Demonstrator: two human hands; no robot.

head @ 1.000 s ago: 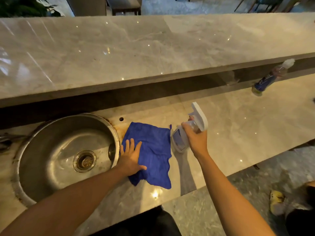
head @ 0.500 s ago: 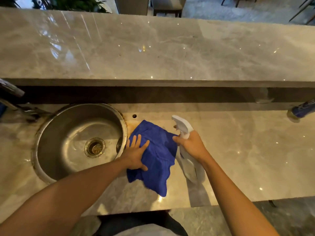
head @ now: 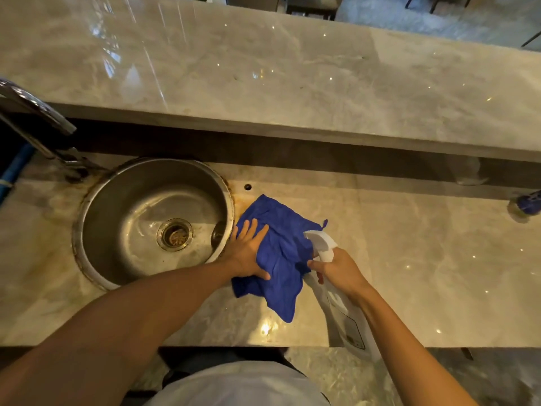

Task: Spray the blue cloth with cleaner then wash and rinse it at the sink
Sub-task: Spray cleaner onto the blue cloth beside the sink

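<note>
A crumpled blue cloth [head: 282, 256] lies on the marble counter just right of the round steel sink [head: 96, 200]. My left hand [head: 248, 250] lies flat on the cloth's left part, fingers straight and spread, pressing it down. My right hand [head: 336, 271] grips the neck of a white spray bottle [head: 348, 315], a finger on the trigger. The white nozzle head [head: 320, 240] hangs over the cloth's right edge, pointing toward the cloth. The bottle's body slants down to the lower right under my forearm.
A chrome tap [head: 38, 124] stands at the sink's far left. A raised marble ledge [head: 292, 83] runs behind the lower counter [head: 424, 259]. A blue-labelled bottle [head: 527, 205] lies at the right edge. A small hole [head: 248, 187] sits in the counter behind the cloth.
My right hand has tipped the spray bottle from upright beside the cloth to nozzle-first over the cloth's right edge. My left hand stays flat on the cloth. The view has shifted left.
</note>
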